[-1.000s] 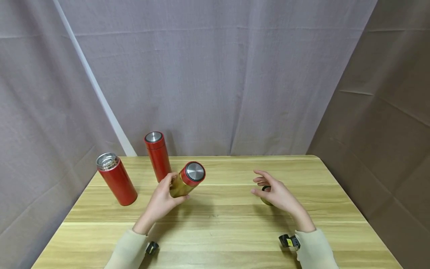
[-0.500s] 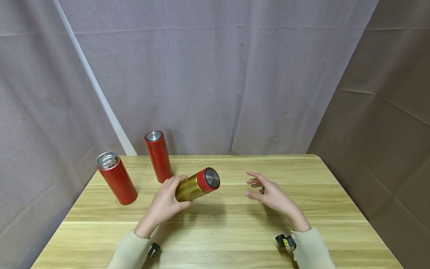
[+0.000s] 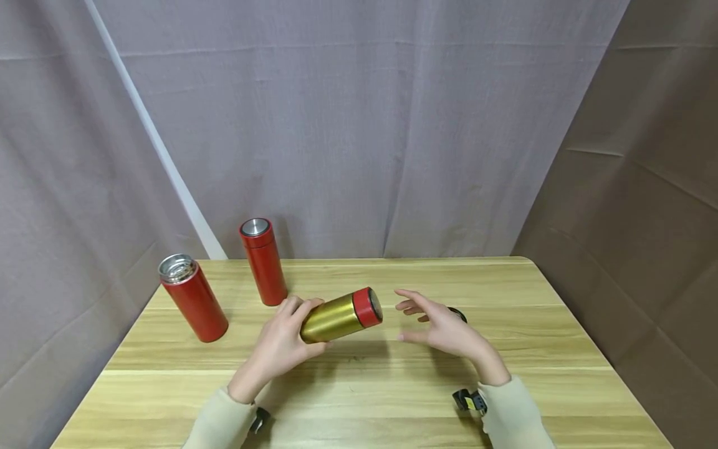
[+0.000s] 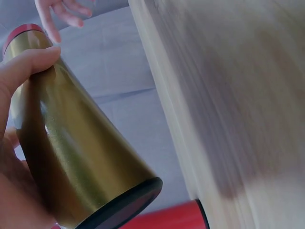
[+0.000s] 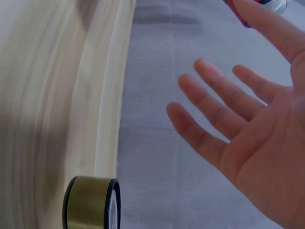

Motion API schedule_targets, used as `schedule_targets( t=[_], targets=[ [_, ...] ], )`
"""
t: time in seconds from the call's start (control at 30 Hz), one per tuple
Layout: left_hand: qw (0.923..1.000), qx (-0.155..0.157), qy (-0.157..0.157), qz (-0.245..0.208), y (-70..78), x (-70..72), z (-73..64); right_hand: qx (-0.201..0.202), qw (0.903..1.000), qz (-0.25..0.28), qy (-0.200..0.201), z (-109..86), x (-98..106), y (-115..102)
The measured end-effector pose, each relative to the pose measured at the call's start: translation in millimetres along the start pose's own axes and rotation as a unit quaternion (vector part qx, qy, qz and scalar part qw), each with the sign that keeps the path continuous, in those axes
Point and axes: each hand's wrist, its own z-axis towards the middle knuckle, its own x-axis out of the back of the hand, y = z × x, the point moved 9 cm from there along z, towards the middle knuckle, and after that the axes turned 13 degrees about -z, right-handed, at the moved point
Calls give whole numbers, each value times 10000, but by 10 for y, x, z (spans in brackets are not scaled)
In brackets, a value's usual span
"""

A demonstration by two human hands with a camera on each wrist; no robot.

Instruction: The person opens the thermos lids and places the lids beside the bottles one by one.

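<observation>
My left hand (image 3: 280,340) grips a gold thermos bottle (image 3: 333,319) around its lower body, thumb on the near side. The bottle is tilted over above the table, its red lid (image 3: 367,307) pointing right. Facing that lid, a short gap away, is my right hand (image 3: 440,324), fingers spread and holding nothing. A gold lid (image 5: 88,202) with black rims stands on the table beside the right hand; in the head view only its dark edge (image 3: 459,313) shows behind the hand. In the left wrist view the bottle's black base (image 4: 126,205) faces the camera.
An uncapped red thermos bottle (image 3: 199,308) with a steel mouth stands at the table's left. Behind it to the right is a red thermos bottle (image 3: 266,268) with its lid on. Grey curtains (image 3: 336,125) enclose the wooden table (image 3: 359,424).
My left hand has swung the gold bottle from steeply tilted to nearly lying, its lid moving right. My right hand has moved left toward it, away from the gold lid.
</observation>
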Motion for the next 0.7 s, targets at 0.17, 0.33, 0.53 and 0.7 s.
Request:
schedule_targets(
  t=[0.17,0.33,0.53,0.7],
  targets=[
    [9999,-41,-97,61,38,-45,-3,258,9994,136,-207,33,-47,-132],
    [9996,-48,-227,183,70,-85,-12,313,9985,271,-354,57,-106,-218],
    [9989,-58,-399,245,90,-138,-20,483,9982,279,-235,82,-88,-338],
    [9987,-71,-428,253,109,-158,-21,508,9986,8,-112,121,-92,-367]
  ],
)
